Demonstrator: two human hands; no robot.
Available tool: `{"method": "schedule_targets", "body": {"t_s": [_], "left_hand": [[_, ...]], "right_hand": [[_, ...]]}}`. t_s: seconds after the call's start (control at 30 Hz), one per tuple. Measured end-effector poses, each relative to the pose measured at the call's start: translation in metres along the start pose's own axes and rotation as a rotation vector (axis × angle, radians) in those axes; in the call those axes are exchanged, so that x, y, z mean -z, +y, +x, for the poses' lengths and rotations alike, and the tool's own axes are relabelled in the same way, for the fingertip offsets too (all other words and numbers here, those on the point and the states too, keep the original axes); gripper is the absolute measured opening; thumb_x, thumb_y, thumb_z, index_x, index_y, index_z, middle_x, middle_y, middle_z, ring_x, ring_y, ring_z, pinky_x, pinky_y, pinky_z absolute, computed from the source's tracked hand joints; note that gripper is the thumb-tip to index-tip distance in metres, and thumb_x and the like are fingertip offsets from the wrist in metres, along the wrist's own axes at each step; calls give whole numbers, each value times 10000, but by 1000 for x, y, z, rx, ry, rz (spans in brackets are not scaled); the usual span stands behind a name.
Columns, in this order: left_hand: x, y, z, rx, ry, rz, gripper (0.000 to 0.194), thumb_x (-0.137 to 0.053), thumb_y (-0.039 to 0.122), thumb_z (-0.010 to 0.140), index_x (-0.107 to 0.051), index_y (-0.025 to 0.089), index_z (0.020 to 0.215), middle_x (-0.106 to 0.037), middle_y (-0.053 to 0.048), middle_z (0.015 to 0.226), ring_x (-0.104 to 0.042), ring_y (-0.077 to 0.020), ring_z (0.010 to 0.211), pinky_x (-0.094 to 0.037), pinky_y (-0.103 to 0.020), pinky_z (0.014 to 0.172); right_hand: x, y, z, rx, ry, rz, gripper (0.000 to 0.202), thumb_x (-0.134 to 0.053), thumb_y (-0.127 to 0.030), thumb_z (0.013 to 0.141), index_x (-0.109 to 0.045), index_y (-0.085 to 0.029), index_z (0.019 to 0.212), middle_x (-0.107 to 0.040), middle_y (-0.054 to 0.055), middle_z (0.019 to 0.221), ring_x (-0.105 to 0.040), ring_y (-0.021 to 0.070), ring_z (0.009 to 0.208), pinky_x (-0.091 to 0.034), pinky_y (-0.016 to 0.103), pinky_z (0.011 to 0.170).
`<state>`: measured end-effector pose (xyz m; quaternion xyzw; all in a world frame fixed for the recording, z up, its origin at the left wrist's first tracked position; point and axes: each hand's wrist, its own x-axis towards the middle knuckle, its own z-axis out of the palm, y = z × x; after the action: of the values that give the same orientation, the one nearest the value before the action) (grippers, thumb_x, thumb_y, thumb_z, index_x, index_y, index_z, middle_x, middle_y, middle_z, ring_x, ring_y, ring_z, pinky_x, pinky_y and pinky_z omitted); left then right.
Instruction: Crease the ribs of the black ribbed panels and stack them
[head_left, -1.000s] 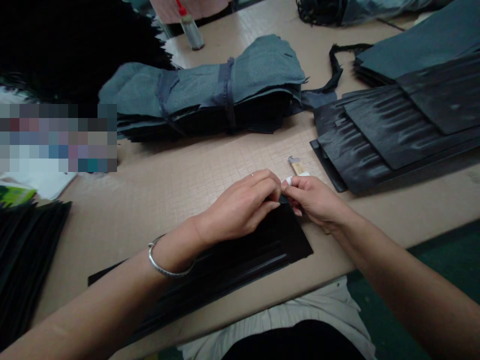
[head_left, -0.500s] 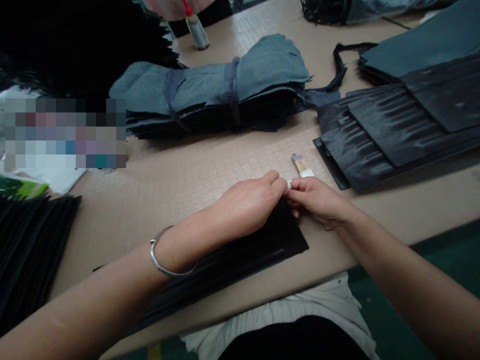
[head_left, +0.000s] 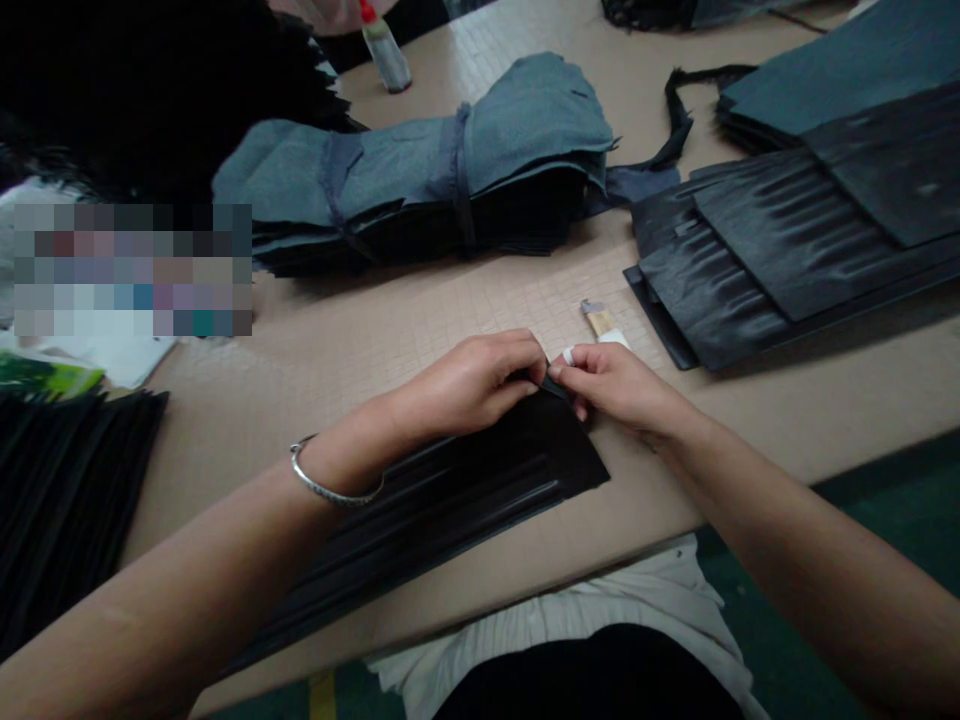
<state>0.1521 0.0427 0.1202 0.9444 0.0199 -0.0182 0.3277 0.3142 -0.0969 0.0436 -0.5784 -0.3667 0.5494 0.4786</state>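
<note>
A long black leather piece (head_left: 517, 465) with raised ridges lies on the table in front of me. My left hand (head_left: 491, 378) pinches its far edge near the upper right corner, fingers curled over the rim. Right beside it, my right hand (head_left: 600, 385) grips the same corner between thumb and forefinger; a white wrap shows on one finger. The edge appears slightly lifted or folded between the two hands, though the fingertips hide the detail. Just beyond my right hand lies a small brush-like tool (head_left: 601, 322) with a tan and white body, partly hidden.
A tied bundle of grey-green pieces (head_left: 420, 165) lies across the table (head_left: 420, 310). Stacked black ridged panels (head_left: 795, 230) are at right, more black pieces (head_left: 67, 500) at left. A red-tipped bottle (head_left: 387, 55) stands at the back, near a person's pink clothing (head_left: 330, 15).
Both hands have shifted slightly left along the far edge of the leather piece. The left fingers are lifted more, uncovering more of the black surface.
</note>
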Motion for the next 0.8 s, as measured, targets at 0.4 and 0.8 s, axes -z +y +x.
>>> {"method": "schedule_targets", "body": {"t_s": [0.4, 0.8], "left_hand": [[-3, 6, 10, 75, -117, 243, 160, -507, 158, 926, -660, 181, 967, -613, -53, 953, -600, -187, 839, -449, -299, 737], [6, -11, 6, -79, -159, -50, 111, -539, 107, 867, -607, 195, 873, -667, -44, 936, -612, -177, 896, -473, -307, 844]], "right_hand": [[5, 1, 1, -120, -109, 95, 360, -797, -463, 789, -599, -175, 705, -615, 23, 624, -531, 114, 458, -447, 219, 422], [-4, -4, 2, -147, 31, -145, 311, -601, -209, 963, -551, -192, 657, -529, -9, 452, -481, 106, 368, -304, 189, 372]]}}
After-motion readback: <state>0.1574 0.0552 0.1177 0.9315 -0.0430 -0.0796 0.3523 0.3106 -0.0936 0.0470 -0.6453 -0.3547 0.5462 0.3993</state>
